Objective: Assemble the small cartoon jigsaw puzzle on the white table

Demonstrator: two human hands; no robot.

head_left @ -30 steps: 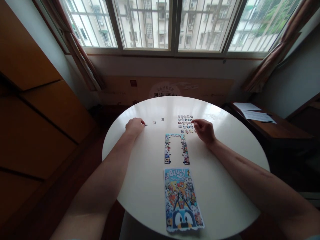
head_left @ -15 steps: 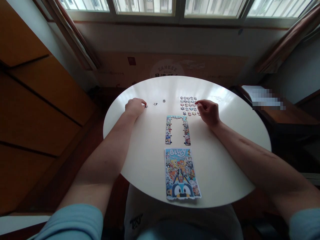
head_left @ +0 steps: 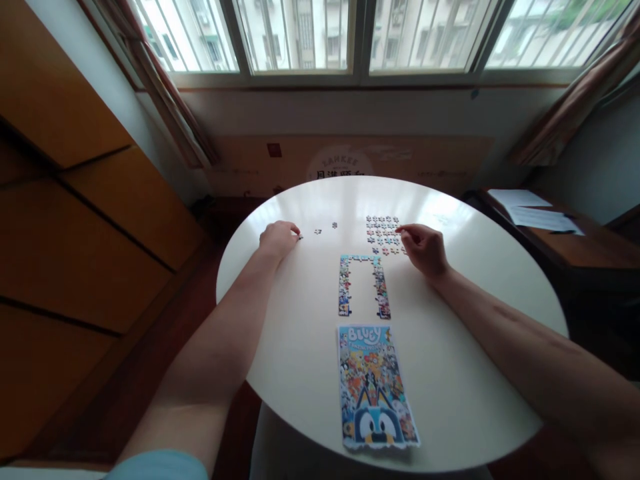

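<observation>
My left hand (head_left: 280,239) rests at the left of the round table, fingers closed together at a small jigsaw piece (head_left: 301,237). Two more loose pieces lie to its right, a jigsaw piece (head_left: 318,231) and a darker jigsaw piece (head_left: 335,225). My right hand (head_left: 425,250) is curled, its fingertips at the right edge of a block of loose jigsaw pieces (head_left: 383,233) laid in rows. Whatever it may pinch is too small to make out, and it covers some pieces. A joined puzzle border (head_left: 345,283) stands nearer me, its bottom side open.
A colourful Bluey picture sheet (head_left: 379,387) lies at the near side of the white round table (head_left: 300,333). Behind stand a wall and a window (head_left: 300,40). At right, papers (head_left: 540,219) lie on a brown side desk (head_left: 605,250); wooden cabinets (head_left: 85,233) are at left.
The view has tilted up, so everything sits lower in the picture and more window shows. Both hands keep nearly the same places over the table.
</observation>
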